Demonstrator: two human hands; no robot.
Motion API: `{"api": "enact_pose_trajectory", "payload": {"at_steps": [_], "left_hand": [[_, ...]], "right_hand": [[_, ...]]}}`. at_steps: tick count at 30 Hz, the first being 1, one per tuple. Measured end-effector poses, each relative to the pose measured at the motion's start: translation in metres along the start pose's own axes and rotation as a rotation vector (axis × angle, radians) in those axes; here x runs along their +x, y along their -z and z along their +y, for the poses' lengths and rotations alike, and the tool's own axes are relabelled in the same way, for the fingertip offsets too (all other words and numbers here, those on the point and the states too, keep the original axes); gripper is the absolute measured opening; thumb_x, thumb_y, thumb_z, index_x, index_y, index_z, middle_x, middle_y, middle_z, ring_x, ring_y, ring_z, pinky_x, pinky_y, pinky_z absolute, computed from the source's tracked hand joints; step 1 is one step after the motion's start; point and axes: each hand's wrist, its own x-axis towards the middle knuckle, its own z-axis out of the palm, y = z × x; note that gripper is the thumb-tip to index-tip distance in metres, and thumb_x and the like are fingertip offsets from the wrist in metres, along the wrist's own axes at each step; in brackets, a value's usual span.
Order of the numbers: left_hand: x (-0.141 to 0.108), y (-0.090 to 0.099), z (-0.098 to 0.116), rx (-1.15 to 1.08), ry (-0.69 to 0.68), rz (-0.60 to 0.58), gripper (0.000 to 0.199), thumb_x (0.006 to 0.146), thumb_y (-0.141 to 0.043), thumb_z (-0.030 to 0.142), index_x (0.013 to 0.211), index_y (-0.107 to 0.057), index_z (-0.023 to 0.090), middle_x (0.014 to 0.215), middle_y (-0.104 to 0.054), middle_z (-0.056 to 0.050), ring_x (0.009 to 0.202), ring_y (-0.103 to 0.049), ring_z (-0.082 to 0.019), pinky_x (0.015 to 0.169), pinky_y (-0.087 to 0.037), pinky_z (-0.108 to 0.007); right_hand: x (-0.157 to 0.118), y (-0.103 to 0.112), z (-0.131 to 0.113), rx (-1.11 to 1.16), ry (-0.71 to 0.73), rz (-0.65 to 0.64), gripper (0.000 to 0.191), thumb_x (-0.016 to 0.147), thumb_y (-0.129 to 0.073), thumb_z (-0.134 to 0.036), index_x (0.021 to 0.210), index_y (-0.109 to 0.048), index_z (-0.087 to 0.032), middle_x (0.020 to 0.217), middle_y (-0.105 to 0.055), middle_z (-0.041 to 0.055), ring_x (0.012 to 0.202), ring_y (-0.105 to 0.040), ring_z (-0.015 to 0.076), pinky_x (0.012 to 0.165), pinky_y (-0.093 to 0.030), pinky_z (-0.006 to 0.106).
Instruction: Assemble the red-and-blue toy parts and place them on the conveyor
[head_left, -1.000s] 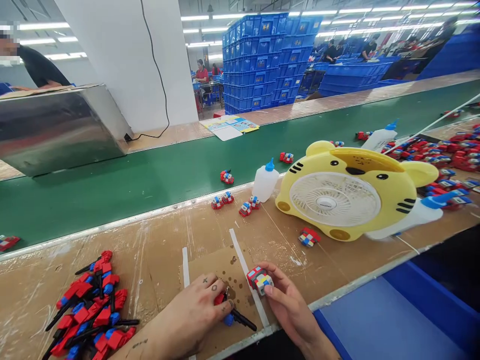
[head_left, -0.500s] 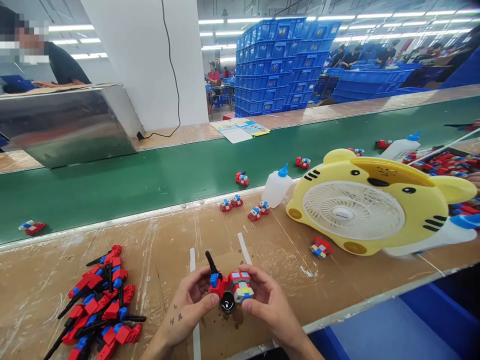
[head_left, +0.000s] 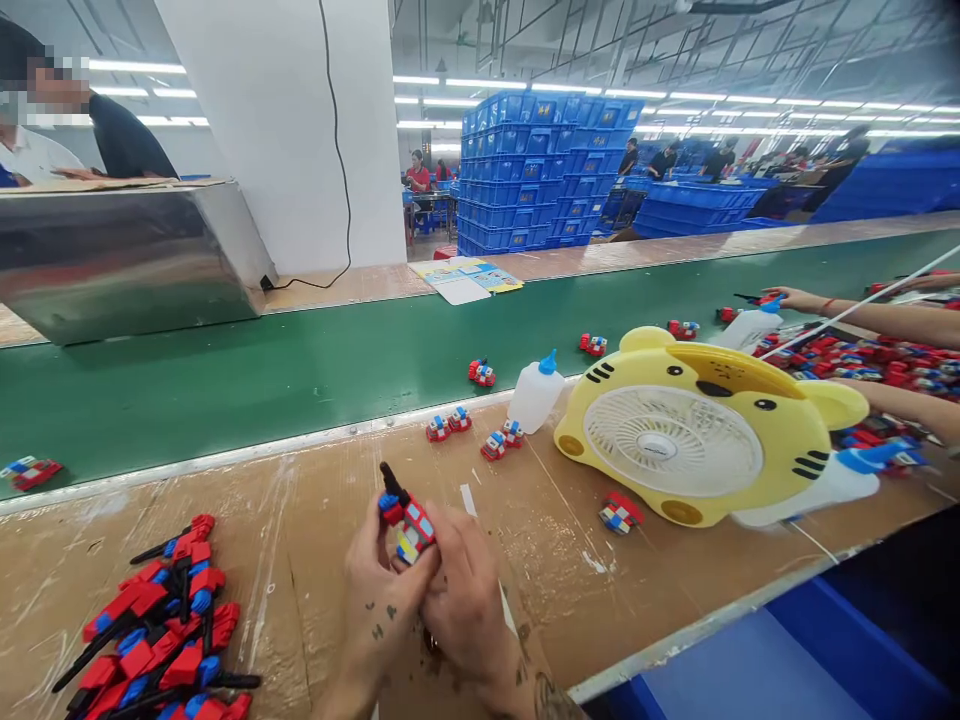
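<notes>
My left hand (head_left: 382,590) and my right hand (head_left: 466,590) meet above the brown bench, both closed on one small toy. The toy body (head_left: 414,530) is red, grey and yellow with pale blue patches. Against it sits a red and blue arm piece (head_left: 391,503) with a black rod pointing up and left. My fingers cover the toy's lower side. A dark round cup (head_left: 430,640) is mostly hidden beneath my hands. To the left lies a pile of red and blue arm pieces (head_left: 161,620) with black rods.
Beyond the bench runs a green conveyor belt (head_left: 225,370) with several toy bodies. A white bottle (head_left: 535,396) and a yellow fan (head_left: 795,430) stand at the right. Another person's arms (head_left: 877,318) reach in at far right, over many red parts.
My hands have come together and the arm piece now meets the toy body; before, they were side by side. The view has shifted, and another person's arms show at right.
</notes>
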Motion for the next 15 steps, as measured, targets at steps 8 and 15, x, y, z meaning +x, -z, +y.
{"api": "enact_pose_trajectory", "payload": {"at_steps": [8, 15], "left_hand": [[0.173, 0.009, 0.008, 0.791, -0.174, -0.127, 0.059, 0.079, -0.072, 0.036, 0.129, -0.046, 0.020, 0.108, -0.066, -0.005, 0.095, -0.063, -0.019, 0.087, -0.049, -0.029], [0.302, -0.024, -0.012, 1.120, -0.039, -0.289, 0.036, 0.086, -0.070, 0.034, 0.114, -0.059, 0.013, 0.107, -0.064, -0.008, 0.098, -0.062, -0.023, 0.088, -0.051, -0.042]], "right_hand": [[0.071, 0.019, 0.107, -0.478, -0.314, -0.227, 0.029, 0.090, -0.057, -0.031, 0.116, -0.063, -0.019, 0.107, -0.065, 0.0120, 0.104, -0.059, 0.0277, 0.093, -0.046, 0.041], [0.064, 0.031, 0.159, -0.574, -0.375, -0.317, 0.020, 0.087, -0.058, -0.025, 0.100, -0.065, -0.013, 0.100, -0.064, 0.0159, 0.095, -0.062, 0.0302, 0.083, -0.047, 0.039]]}}
